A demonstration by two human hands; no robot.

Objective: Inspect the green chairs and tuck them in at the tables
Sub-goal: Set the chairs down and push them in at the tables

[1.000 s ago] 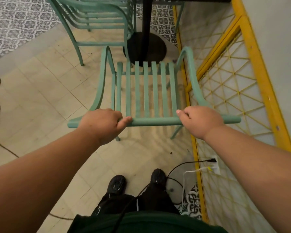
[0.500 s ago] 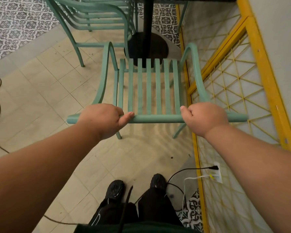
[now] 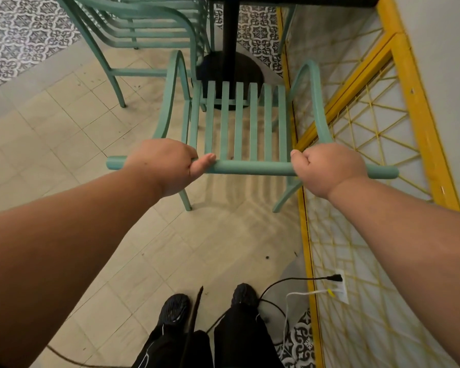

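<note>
Tiled floor (image 3: 64, 134), left hand (image 3: 165, 166), right hand (image 3: 327, 168) gripping green chair (image 3: 250, 168)

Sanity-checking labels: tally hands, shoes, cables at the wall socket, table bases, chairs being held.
Hands: 2 (left hand, right hand)
Shoes: 2 (left shoe, right shoe)
Cables at the socket: 2 (black cable, white cable)
Table base: 1
Held green chair: 1
Total: 8
</note>
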